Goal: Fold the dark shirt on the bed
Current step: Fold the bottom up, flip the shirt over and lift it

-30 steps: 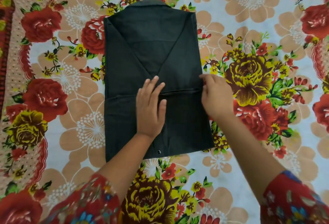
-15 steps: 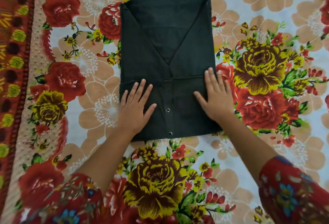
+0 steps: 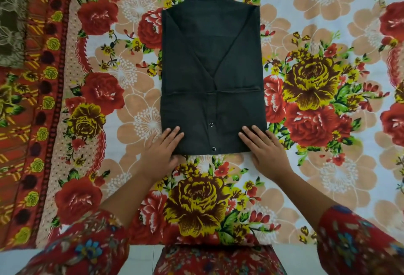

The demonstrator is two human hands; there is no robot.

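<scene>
The dark shirt (image 3: 211, 73) lies flat on the flowered bed sheet (image 3: 306, 165) as a tall narrow rectangle, collar at the far end. Both sides are folded in to a V, and a horizontal crease crosses it below the middle. Two snap buttons show near its near edge. My left hand (image 3: 160, 151) rests at the shirt's near left corner, fingers spread, fingertips on the cloth. At the near right corner my right hand (image 3: 265, 150) lies the same way. Neither hand visibly pinches the fabric.
The sheet has a red patterned border (image 3: 32, 121) along the left. A dark olive lace cloth (image 3: 11, 12) shows at the top left corner. The bed's near edge runs along the bottom, with pale floor (image 3: 140, 259) below it. My red flowered sleeves fill the lower corners.
Both hands have slid down from the shirt's middle crease to its near corners, moving apart. The shirt itself has not changed shape.
</scene>
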